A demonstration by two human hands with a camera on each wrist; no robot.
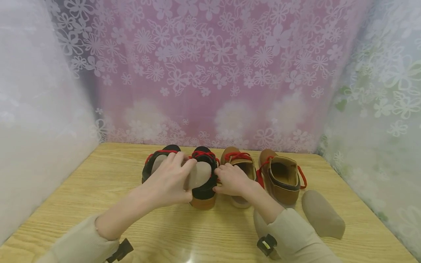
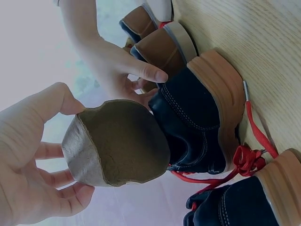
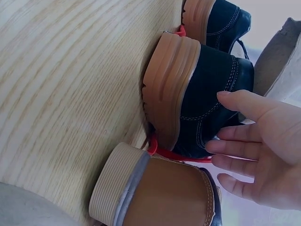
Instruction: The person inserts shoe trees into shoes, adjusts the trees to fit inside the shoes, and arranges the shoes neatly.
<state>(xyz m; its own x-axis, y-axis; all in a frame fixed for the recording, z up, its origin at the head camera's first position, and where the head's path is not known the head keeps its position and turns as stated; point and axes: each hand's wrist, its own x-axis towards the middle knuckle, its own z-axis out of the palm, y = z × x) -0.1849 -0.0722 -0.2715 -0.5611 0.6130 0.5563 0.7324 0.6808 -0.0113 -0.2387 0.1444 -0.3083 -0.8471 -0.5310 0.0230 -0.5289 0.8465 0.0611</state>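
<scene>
My left hand pinches a hollow beige-grey moulded shoe insert by its rim, thumb on one side and fingers on the other. The insert is at the opening of a black shoe with red laces and a tan sole; how far its front end reaches inside is hidden. At the right side of that same shoe is my right hand, its thumb and loosely extended fingers touching the upper. Another black shoe stands to the left, with a similar insert in it, partly behind my left hand.
Two brown shoes with red laces stand to the right, one partly behind my right hand, the other farther right. A loose insert lies on the wooden table; another is partly under my right sleeve. Flowered curtains surround the table.
</scene>
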